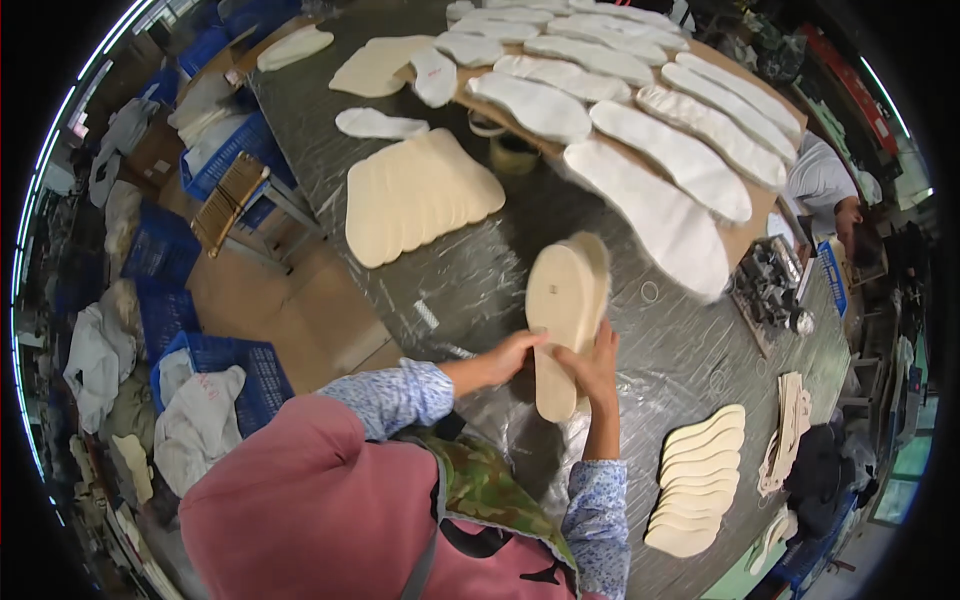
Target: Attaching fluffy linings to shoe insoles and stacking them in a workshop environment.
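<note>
In front of me, a cream insole (556,300) lies against a fluffy white shoe lining (598,262), their edges slightly offset. My left hand (510,357) grips the insole's left edge near its middle, thumb on top. From the right, my right hand (595,370) holds both pieces, its thumb across the insole and its fingers along the outer side. Farther left on the table is a wide fanned stack of cream insoles (420,195). To the right of my forearm lies another overlapping row of cream insoles (697,480).
At the far side, a brown board (765,215) bears several white fluffy linings (670,160). A dark cup (513,153) stands by its edge. Metal tools (775,285) lie at right, near another person (822,180). Left of the table are a stool (232,205) and blue crates (270,375).
</note>
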`<state>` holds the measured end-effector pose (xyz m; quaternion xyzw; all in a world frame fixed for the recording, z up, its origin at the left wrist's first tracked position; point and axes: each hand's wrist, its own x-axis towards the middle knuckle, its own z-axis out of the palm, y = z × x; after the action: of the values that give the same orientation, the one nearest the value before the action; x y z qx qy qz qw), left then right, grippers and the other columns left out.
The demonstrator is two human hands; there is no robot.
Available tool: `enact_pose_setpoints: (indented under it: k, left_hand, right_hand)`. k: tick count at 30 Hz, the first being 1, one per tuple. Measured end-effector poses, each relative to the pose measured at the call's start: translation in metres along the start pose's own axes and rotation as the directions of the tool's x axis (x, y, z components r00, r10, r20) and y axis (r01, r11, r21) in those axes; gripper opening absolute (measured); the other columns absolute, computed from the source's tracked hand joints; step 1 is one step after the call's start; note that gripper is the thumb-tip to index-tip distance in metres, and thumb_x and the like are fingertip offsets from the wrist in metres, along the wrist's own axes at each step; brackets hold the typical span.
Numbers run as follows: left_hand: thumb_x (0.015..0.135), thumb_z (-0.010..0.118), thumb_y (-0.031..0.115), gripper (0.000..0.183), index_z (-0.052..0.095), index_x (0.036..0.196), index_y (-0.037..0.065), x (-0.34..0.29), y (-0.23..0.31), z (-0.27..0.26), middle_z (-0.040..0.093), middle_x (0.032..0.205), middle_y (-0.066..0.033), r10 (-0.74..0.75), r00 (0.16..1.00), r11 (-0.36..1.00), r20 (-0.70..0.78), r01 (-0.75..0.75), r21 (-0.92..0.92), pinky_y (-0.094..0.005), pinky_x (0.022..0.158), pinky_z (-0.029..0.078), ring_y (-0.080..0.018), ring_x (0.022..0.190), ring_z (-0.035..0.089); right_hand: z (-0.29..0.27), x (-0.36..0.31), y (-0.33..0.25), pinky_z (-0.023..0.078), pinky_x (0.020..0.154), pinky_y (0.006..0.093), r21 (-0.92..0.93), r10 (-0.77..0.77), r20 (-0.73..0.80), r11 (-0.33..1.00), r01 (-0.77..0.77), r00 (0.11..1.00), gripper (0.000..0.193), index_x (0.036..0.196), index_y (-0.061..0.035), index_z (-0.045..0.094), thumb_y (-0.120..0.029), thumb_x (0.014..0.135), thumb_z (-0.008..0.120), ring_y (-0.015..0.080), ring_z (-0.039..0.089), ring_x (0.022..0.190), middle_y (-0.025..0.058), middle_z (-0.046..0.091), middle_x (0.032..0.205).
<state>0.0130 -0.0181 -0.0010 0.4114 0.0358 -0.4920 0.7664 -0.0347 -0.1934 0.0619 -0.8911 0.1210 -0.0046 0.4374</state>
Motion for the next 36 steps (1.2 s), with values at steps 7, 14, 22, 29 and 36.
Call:
enact_pose_setpoints:
  k: [7,14,22,29,36]
  left_hand:
    - [0.101,0.035,0.042,0.064,0.019,0.154,0.011,-0.046,0.091,-0.100,0.025,0.158,-0.0116,0.586,0.800,0.769,-0.130,-0.498,0.400,-0.0423,0.115,0.020,-0.0249,0.144,0.025]
    - [0.103,0.027,0.050,0.069,0.014,0.155,0.006,-0.017,0.098,-0.083,0.013,0.161,-0.0106,0.346,0.913,0.805,0.214,-0.406,0.432,-0.0405,0.119,0.007,-0.0230,0.148,0.011]
    - [0.104,0.029,0.044,0.066,0.014,0.154,0.004,0.019,0.112,-0.082,0.012,0.161,-0.0123,0.631,0.762,0.603,0.144,-0.599,0.526,-0.0377,0.119,0.008,-0.0254,0.149,0.009]
    - [0.103,0.039,0.028,0.048,0.040,0.143,0.001,0.025,0.100,-0.082,0.039,0.144,-0.0156,0.354,0.863,0.481,0.361,-0.499,0.721,-0.0378,0.114,0.026,-0.0270,0.135,0.036]
    - [0.103,0.038,0.027,0.052,0.029,0.150,0.005,-0.003,0.085,-0.070,0.028,0.153,-0.0183,0.257,0.922,0.304,0.289,-0.361,0.882,-0.0405,0.117,0.020,-0.0316,0.144,0.024]
  right_hand:
    - [0.040,-0.036,-0.059,0.028,0.106,0.0555,-0.407,-0.091,0.062,0.907,0.109,0.994,0.126,0.149,-0.0005,0.015,-0.019,0.049,0.088,0.0414,0.038,0.129,0.0230,0.029,0.148]
    - [0.044,-0.032,-0.053,0.025,0.109,0.0567,-0.530,-0.042,0.111,0.843,0.095,0.993,0.139,0.149,0.0047,0.012,-0.041,0.045,0.092,0.0413,0.034,0.133,0.0260,0.024,0.151]
    - [0.054,-0.039,-0.053,0.023,0.110,0.0584,-0.549,-0.057,0.147,0.826,0.129,0.987,0.138,0.149,0.0054,0.009,-0.040,0.047,0.091,0.0434,0.031,0.135,0.0273,0.019,0.153]
    - [0.050,-0.034,-0.051,0.026,0.110,0.0508,-0.504,0.007,0.089,0.863,0.039,0.996,0.128,0.146,0.0090,0.014,-0.034,0.051,0.089,0.0412,0.035,0.132,0.0270,0.024,0.150]
    - [0.041,-0.036,-0.040,0.019,0.114,0.0575,-0.613,-0.019,0.216,0.775,0.150,0.976,0.121,0.140,0.0077,0.022,-0.036,0.051,0.091,0.0398,0.021,0.142,0.0258,0.021,0.152]
